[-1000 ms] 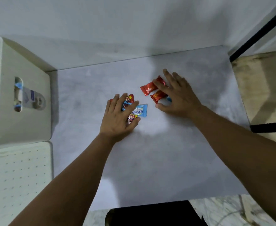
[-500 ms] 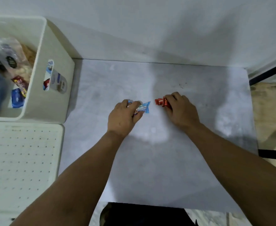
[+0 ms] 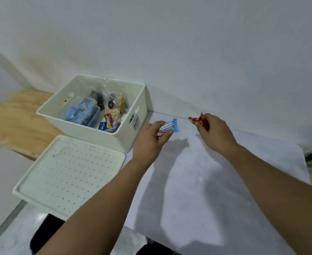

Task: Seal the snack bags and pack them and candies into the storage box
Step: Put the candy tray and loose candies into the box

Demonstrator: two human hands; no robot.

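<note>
My left hand [image 3: 152,142] is closed around a bunch of candies, with a light blue wrapper [image 3: 170,128] sticking out of the fist. It hovers above the table just right of the white storage box [image 3: 135,100]. My right hand [image 3: 215,134] grips red-wrapped candies [image 3: 200,120], lifted off the table farther right. The box stands open at the back left and holds sealed snack bags [image 3: 112,103], a blue container [image 3: 81,112] and several loose candies [image 3: 108,123].
The box's white perforated lid [image 3: 68,172] lies flat in front of the box. A wooden board [image 3: 17,118] sits under and left of the box. A white wall runs close behind the pale grey tabletop [image 3: 197,181]. A dark object [image 3: 44,230] shows at the bottom edge.
Both hands closed on the candies and lifted them off the table, shifting left toward the box. The head view swung left and up, bringing the box's inside into sight.
</note>
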